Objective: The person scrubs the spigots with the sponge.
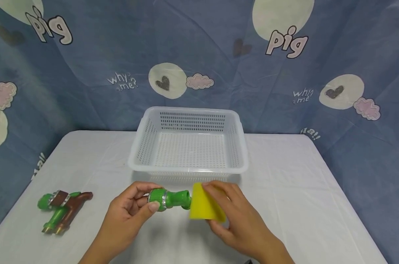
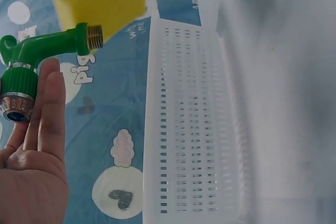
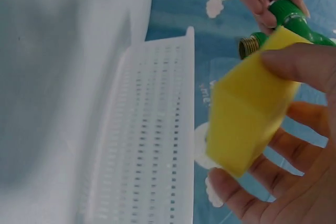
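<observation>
Just in front of the basket, my left hand [image 1: 121, 214] grips a green water tap [image 1: 178, 198] by its ribbed collar, between thumb and fingers. The tap's brass threaded end [image 2: 95, 37] shows in the left wrist view, along with a silver ring at its spout. My right hand [image 1: 244, 218] holds a yellow sponge [image 1: 202, 205] with the thumb on one side and the fingers on the other. In the head view the sponge stands right at the tap's end and overlaps part of it. The right wrist view shows the sponge [image 3: 252, 103] slightly bent.
A white perforated plastic basket [image 1: 186, 170] stands at the back middle of the white-covered table [image 1: 285, 183]. At the left lie two more taps, a green one [image 1: 55, 218] and a brown one [image 1: 73, 212], one across the other. Patterned blue cloth [image 1: 219, 99] hangs behind.
</observation>
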A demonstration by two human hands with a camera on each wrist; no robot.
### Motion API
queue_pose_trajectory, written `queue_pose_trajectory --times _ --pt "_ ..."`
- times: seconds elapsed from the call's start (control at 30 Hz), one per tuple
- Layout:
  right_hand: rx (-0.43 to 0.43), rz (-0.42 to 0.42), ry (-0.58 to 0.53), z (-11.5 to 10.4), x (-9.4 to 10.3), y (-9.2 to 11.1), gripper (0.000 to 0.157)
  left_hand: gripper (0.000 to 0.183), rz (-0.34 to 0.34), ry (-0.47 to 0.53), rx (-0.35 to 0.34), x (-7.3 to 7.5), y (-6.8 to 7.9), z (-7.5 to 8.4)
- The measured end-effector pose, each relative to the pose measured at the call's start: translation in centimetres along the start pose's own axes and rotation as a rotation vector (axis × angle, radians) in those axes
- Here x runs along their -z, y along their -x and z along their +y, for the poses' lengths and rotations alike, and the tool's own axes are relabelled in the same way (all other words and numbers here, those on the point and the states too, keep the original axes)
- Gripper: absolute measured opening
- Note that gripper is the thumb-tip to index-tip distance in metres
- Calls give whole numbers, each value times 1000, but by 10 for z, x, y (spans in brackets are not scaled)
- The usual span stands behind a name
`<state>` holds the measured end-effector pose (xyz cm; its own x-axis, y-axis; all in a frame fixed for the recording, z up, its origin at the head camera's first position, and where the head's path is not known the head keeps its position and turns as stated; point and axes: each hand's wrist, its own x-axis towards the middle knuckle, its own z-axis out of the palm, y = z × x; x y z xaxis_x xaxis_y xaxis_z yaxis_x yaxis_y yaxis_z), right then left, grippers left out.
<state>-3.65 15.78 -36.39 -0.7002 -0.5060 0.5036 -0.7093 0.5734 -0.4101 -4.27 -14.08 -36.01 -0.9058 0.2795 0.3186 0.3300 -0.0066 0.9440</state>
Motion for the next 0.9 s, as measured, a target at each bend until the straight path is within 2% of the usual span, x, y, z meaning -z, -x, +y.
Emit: queue_pose_trajectory --times 0.07,0.17,0.33,0.43,0.67,0.9 --pt "19 32 -41 -1 2 -1 80 30 11 -10 8 -1 -1 1" --pt "91 100 -100 -5 3 -3 73 27 32 -46 47 -2 -2 3" --pt "196 161 -113 -8 1 -7 60 25 59 -83 99 -5 -2 5" --pt "184 145 -94 -8 -2 -6 60 25 67 -91 110 -5 -2 5" --pt "74 38 21 -4 -8 -1 72 23 92 -124 118 -4 -2 7" --pt "73 55 7 -2 -7 -2 74 23 97 -105 115 -4 -4 7"
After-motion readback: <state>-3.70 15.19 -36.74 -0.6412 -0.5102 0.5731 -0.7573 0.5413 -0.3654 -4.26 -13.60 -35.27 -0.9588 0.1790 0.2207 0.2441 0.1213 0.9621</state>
